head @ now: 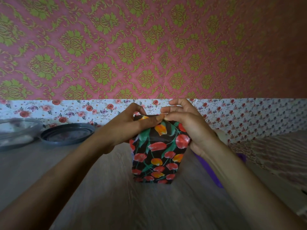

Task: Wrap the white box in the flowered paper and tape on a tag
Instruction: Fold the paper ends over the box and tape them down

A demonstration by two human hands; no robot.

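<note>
Head view: in the centre of the frame a box (152, 163) is stood on end on a grey wood-grain table (103, 196), covered on every visible side in glossy black flowered paper (166, 131) printed with red and orange tulips. None of its white is seen. At the top end, the upper flap is pinched between the thumb and curled fingers of the left hand (126, 128). The same fold is gripped by the right hand (187, 128), and the two meet at the top edge.

No tape or tag is seen. If either pinch is eased before tape is applied, the stiff flaps could spring open, and uneven pressing could tip the tall parcel. At middle left a dark round lid (66, 133) is seen, well apart.
</note>
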